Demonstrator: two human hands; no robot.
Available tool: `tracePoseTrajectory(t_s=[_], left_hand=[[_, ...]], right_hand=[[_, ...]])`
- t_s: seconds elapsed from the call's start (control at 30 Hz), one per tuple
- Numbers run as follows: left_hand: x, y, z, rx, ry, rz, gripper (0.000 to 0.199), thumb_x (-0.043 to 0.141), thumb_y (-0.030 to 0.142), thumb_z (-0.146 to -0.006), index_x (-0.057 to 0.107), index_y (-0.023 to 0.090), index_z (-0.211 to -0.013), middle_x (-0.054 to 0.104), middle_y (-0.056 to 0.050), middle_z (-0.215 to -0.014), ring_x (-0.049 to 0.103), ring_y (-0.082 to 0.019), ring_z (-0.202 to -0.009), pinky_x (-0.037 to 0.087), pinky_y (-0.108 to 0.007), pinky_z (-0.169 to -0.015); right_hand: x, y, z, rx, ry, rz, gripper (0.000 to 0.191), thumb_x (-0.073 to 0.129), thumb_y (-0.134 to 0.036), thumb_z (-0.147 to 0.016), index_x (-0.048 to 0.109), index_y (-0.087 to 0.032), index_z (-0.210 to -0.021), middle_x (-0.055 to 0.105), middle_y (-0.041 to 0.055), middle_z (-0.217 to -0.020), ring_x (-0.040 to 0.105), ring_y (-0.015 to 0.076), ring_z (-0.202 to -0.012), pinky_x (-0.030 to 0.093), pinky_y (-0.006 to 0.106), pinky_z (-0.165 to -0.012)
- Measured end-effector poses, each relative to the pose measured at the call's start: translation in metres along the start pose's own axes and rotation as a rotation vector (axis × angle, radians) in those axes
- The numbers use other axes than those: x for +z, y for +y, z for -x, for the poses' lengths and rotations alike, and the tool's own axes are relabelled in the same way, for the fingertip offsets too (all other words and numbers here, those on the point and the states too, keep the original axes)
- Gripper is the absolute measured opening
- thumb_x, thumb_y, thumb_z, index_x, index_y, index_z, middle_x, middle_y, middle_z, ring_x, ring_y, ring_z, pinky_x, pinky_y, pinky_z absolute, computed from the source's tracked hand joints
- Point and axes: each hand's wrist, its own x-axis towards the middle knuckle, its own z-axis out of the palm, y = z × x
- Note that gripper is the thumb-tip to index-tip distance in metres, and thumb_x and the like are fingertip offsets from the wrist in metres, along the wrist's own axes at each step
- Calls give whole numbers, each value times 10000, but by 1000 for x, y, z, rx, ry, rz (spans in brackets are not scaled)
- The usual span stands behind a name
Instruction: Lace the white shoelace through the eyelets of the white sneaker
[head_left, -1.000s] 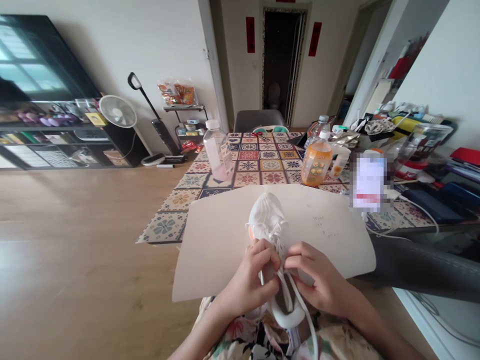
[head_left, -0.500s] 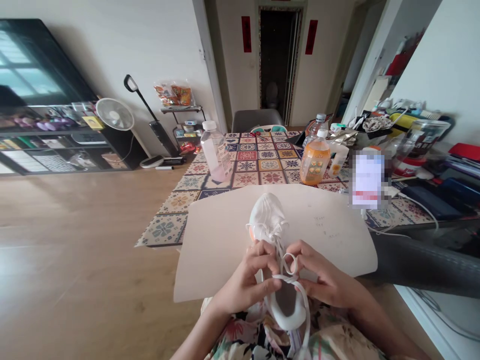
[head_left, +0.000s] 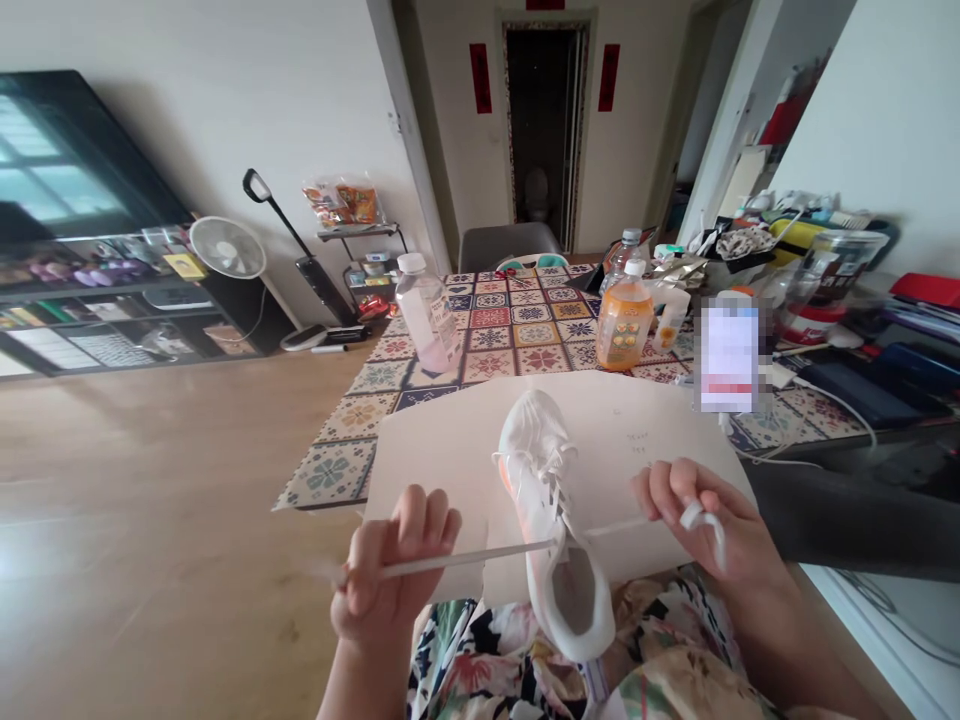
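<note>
A white sneaker (head_left: 536,500) rests toe-away on a large white board (head_left: 427,470), its opening facing me and its heel over my lap. My left hand (head_left: 397,560), left of the shoe, is closed around one end of the white shoelace (head_left: 480,553), which runs taut from the eyelets. To the right of the shoe, my right hand (head_left: 697,510) is closed on the other lace end, whose tip loops out past the fingers. Both hands are apart from the shoe itself.
Beyond the board, a patterned tablecloth (head_left: 491,340) carries a clear bottle with pinkish liquid (head_left: 429,315), an orange drink bottle (head_left: 625,320) and a blurred phone (head_left: 729,358) with a cable. Clutter is piled at the right. A black chair part (head_left: 840,525) stands at right.
My hands have moved from close together over the shoe's tongue to wide apart on either side. The lace loop between them is gone, and the left lace is pulled straight.
</note>
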Motion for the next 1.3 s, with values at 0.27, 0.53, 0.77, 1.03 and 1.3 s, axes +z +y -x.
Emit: tracePoseTrajectory(t_s=[0.27,0.53,0.77,1.03,1.3], left_hand=[[19,-14,15,-111,-175,-234,160,663,367,-919,797,298,-864,555,5,-586,515,-120,-526,426,-235,-524],[46,-39,12,-341,-287,-593,226,715,374,-872,824,177,-847,735,-93,-672,638,-142,-611,475,-219,-590],[53,-38,9,-381,-372,-557,269,666,355,-916,795,129,-848,739,-114,-741,669,-157,-710,519,-228,-680],[52,-44,13,-255,-65,-617,225,744,405,-844,791,198,-768,714,-104,-966,678,-204,-882,531,-293,-796],[55,-57,13,-74,90,-574,109,823,227,-782,740,196,-719,729,-32,-692,650,-142,-661,520,-234,-646]], right_hand=[[18,8,-5,125,167,-203,267,690,-436,-900,586,-222,-778,419,-50,-611,349,97,-502,306,215,-494],[43,18,5,161,192,192,345,700,-535,-871,594,-215,-798,368,-70,-574,297,91,-508,252,199,-473],[40,9,7,-70,94,545,325,583,-478,-969,689,-222,-799,528,-20,-661,488,124,-601,397,220,-567],[47,7,10,-414,-219,778,213,536,-169,-997,657,-258,-1149,767,48,-912,724,169,-817,560,245,-741],[56,9,8,-417,-207,823,177,577,-212,-980,621,-242,-1149,755,36,-819,715,158,-724,559,229,-694]])
